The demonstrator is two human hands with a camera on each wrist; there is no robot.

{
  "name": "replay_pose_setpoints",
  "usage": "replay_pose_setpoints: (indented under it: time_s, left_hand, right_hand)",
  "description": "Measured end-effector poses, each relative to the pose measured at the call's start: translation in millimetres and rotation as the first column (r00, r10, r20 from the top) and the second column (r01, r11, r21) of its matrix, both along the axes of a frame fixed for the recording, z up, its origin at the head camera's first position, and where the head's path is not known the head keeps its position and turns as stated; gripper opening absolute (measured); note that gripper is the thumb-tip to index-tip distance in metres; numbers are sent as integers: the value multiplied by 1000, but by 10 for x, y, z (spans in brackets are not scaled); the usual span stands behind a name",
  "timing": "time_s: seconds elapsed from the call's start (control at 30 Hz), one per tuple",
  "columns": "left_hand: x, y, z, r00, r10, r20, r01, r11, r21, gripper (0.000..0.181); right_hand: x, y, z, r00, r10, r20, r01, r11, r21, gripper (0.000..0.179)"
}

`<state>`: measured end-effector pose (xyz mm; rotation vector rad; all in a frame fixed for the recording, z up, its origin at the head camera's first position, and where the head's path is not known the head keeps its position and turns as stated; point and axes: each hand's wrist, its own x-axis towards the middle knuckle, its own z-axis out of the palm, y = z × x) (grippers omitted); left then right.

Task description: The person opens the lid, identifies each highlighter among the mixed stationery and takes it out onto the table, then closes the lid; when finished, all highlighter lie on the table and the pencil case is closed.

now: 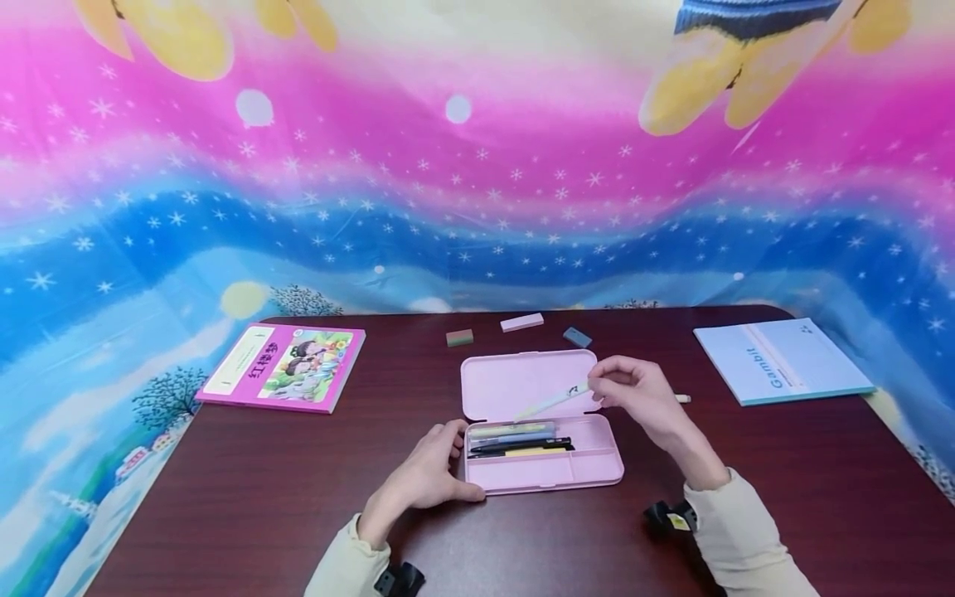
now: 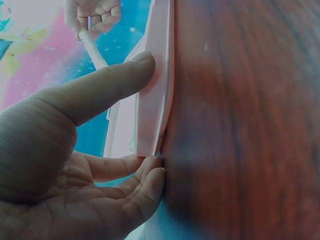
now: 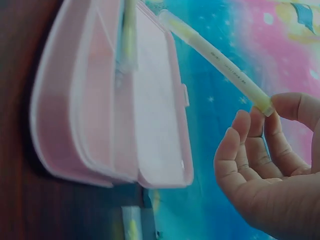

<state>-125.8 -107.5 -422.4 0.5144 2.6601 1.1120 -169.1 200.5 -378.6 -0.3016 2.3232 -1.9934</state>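
A pink pencil case (image 1: 543, 489) lies open on the table, its lid tipped back. My left hand (image 1: 429, 468) holds its left end, thumb on the front wall and fingertips (image 2: 150, 175) at the end. Inside the long compartment are several pens (image 1: 515, 439), some pale, one black. My right hand (image 1: 634, 394) pinches one end of a pale yellow-green highlighter (image 3: 220, 62) between thumb and fingers. The highlighter slants over the case, its other end pointing down and left near the hinge. Two smaller front compartments show only pink plastic.
Small eraser-like blocks lie behind the case: brown-green (image 1: 459, 337), pale pink (image 1: 522, 322) and blue-grey (image 1: 578, 337). A pink picture-covered book (image 1: 287, 369) is on the left, a light-blue notebook (image 1: 783, 361) on the right. A pale stick end (image 1: 682, 398) shows behind my right hand.
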Motion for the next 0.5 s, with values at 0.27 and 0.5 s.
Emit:
replay_pose_setpoints:
  time_s: [0.27, 0.5]
  left_hand:
    - [4, -7, 5, 1000, 12, 10, -12, 1000, -18, 75]
    - [4, -10, 5, 1000, 6, 19, -6, 999, -33, 73]
  right_hand:
    - [-10, 279, 86, 999, -24, -48, 17, 990, -141, 5]
    - [66, 589, 9, 996, -75, -47, 68, 988, -139, 7]
